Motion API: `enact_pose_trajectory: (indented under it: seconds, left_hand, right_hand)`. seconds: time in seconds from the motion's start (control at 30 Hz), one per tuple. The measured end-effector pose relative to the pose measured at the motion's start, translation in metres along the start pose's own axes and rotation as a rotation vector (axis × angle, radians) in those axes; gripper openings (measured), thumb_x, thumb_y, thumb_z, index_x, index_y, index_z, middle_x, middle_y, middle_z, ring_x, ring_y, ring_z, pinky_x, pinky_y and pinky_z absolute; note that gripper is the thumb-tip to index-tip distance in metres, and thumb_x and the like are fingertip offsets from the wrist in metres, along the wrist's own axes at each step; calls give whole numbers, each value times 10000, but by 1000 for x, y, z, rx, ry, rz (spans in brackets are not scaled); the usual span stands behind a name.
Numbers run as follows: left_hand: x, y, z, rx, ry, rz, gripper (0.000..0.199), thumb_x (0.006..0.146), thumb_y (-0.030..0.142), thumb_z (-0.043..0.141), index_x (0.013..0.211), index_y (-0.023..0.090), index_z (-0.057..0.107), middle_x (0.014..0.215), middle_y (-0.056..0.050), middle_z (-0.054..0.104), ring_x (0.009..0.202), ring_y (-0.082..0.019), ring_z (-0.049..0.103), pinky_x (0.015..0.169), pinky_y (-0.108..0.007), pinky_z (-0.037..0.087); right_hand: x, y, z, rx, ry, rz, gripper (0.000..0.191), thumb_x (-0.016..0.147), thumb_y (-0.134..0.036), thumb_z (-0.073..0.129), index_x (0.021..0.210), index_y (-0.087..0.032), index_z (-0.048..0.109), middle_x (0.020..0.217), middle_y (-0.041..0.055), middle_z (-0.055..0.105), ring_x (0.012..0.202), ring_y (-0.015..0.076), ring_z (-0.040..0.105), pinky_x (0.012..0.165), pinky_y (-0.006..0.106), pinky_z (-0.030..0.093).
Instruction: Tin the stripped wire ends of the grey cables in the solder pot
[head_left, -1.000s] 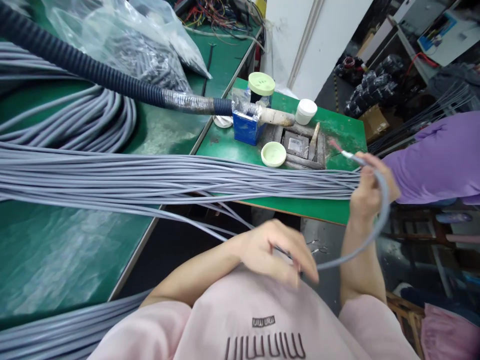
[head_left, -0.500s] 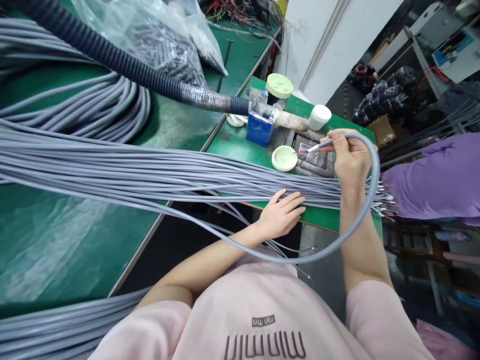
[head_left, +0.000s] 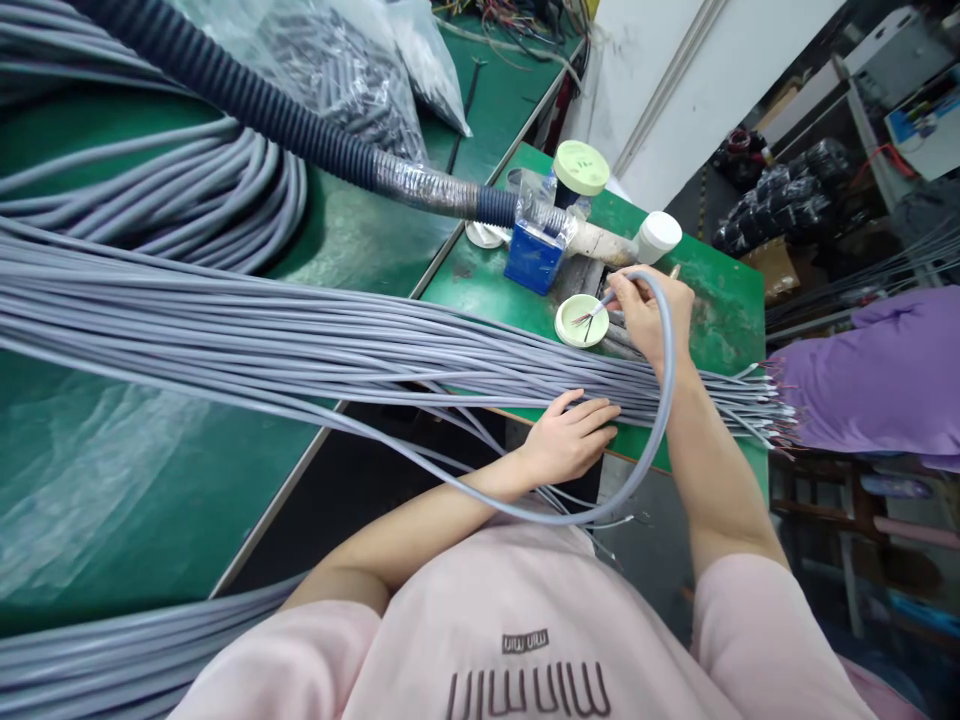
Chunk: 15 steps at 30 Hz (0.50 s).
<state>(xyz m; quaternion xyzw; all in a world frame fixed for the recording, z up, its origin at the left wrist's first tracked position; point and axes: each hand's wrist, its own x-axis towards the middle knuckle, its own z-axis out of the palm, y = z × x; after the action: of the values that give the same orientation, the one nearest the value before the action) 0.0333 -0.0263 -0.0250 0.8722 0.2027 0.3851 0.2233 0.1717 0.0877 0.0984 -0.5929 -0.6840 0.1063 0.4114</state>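
My right hand (head_left: 652, 310) pinches a grey cable (head_left: 663, 400) close to its stripped end. The thin bare-ended wires of that cable are over or inside a small pale green dish (head_left: 582, 321). From my hand the cable loops down and back to the left. My left hand (head_left: 571, 437) lies with fingers spread on the near side of a long bundle of grey cables (head_left: 360, 330), holding nothing. The bundle's stripped ends fan out at the right, beyond my right forearm.
A ribbed black hose (head_left: 300, 130) runs to a blue box (head_left: 534, 257) behind the dish. Near it stand a green-lidded jar (head_left: 582, 168) and a white cup (head_left: 658, 236). A person in purple (head_left: 874, 375) is at the right. Coiled cables (head_left: 225, 195) lie at the left.
My right hand has moved left with the cable, bringing its wire ends from the dish's right edge over the dish. My left hand rests on the bundle as before. The view has shifted slightly.
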Motion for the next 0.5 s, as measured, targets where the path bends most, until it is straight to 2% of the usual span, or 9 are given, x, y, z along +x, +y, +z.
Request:
enact_pose_trajectory:
  seconds: [0.33, 0.5]
  left_hand:
    - [1, 1, -3, 2, 3, 2, 291, 885, 179, 499, 1122, 224, 662, 1341, -87, 608, 1290, -233, 518, 1159, -458, 221]
    - [-1, 0, -1, -32, -4, -7, 287, 882, 195, 514, 1124, 232, 664, 1351, -84, 601, 1288, -236, 522, 1161, -465, 227]
  right_hand:
    - [1, 5, 8, -79, -41, -25, 228, 869, -378, 593, 759, -203, 689, 631, -17, 659, 627, 151, 663, 608, 250, 515]
    - [6, 3, -9, 10, 29, 18, 202, 863, -381, 607, 792, -209, 685, 664, -24, 670, 620, 143, 676, 602, 259, 546]
